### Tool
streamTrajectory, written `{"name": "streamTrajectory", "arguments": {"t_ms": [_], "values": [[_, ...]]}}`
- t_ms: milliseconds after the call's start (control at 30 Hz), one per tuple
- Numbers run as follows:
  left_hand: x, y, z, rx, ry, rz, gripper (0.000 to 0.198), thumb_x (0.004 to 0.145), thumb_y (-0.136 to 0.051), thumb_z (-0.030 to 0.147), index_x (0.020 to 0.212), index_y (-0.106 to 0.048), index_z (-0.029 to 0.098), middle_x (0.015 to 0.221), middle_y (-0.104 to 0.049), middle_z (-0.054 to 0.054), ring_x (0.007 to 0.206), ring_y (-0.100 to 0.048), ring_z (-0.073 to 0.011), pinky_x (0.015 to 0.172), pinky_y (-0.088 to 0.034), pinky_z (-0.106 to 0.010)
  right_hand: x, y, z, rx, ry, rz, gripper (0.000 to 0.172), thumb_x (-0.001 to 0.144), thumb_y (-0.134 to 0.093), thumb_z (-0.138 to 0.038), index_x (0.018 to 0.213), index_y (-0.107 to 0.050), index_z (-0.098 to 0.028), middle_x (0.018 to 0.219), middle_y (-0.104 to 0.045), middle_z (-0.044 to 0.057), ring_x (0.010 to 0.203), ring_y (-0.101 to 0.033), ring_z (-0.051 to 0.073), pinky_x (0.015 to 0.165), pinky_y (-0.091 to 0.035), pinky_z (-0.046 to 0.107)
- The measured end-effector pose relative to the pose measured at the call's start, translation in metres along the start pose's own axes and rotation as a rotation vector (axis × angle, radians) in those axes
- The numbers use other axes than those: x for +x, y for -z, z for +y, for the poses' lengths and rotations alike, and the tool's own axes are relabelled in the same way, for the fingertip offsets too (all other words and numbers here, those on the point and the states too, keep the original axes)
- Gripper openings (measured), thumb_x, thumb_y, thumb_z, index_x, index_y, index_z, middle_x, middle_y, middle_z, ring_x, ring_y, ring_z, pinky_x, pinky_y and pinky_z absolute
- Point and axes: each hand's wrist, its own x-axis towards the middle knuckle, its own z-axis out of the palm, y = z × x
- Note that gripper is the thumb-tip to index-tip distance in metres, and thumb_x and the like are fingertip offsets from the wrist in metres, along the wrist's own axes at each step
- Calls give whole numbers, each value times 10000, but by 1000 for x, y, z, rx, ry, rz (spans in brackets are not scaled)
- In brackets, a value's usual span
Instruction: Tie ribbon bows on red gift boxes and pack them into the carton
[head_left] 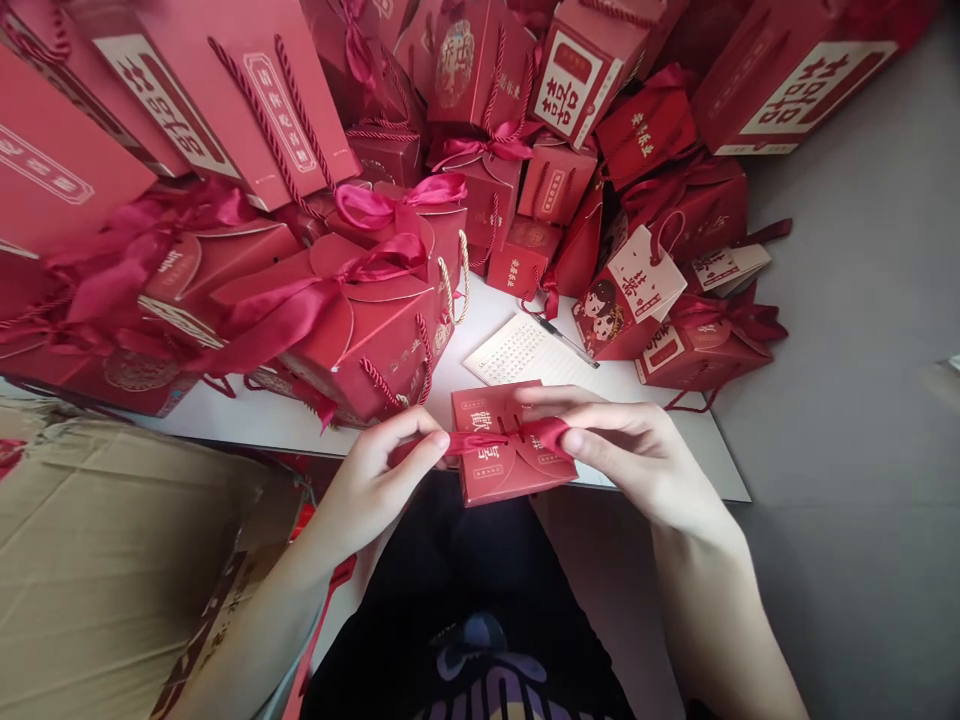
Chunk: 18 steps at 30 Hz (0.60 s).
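A red gift box [499, 488] with pale printed characters lies at the front edge of the white table. Across its top runs a dark red ribbon [480, 440], crossed or knotted near the middle of the flaps. My left hand [390, 470] pinches the ribbon's left end between thumb and forefinger, just beside the box. On the right side, my right hand [630, 450] holds a loop of the ribbon between thumb and fingers, over the box's right edge. Part of each ribbon end is hidden by the fingers.
A written notepad [517, 350] and a pen [566, 340] lie behind the box on the white table [697, 450]. Many red gift boxes [375, 340] with bows are stacked behind and to the left. An open cardboard carton [112, 540] stands at the lower left, a grey wall [855, 350] at the right.
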Motion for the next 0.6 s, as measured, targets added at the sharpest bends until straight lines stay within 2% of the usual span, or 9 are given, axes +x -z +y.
{"name": "streamTrajectory", "arguments": {"t_ms": [67,233,400,467,600], "values": [[-1,2,8,15,-24,18,241,794,-538,370,627,-544,196,632,-542,1,639,-503,-158,608,-407,-225,4,-8,-2,-56,28,4,122,829,-622,-279,867,-731,-239,1082,-687,48,1020,-622,221,871,-512,378],[-4,8,24,236,-74,-18,206,802,-548,354,675,-594,198,640,-585,21,596,-513,-137,556,-371,-208,10,-22,8,-277,135,115,158,851,-591,-296,872,-718,-205,915,-694,50,838,-641,175,757,-529,293],[0,14,39,405,-159,-57,178,787,-574,343,702,-637,201,673,-640,16,604,-538,-147,569,-354,-215,9,-25,19,-381,221,90,174,882,-531,-250,931,-689,-198,963,-666,63,875,-624,178,791,-507,307],[2,14,45,506,-226,-66,179,798,-555,335,700,-635,209,676,-637,20,594,-533,-141,571,-347,-216,8,-25,19,-400,205,84,168,890,-505,-232,941,-661,-197,960,-663,59,874,-622,175,792,-499,310],[5,14,52,665,-326,-89,206,822,-512,351,716,-627,216,682,-622,9,590,-526,-150,557,-325,-229,8,-28,18,-340,94,156,74,857,-551,-254,903,-568,-198,854,-663,20,788,-628,150,748,-489,282]]}}
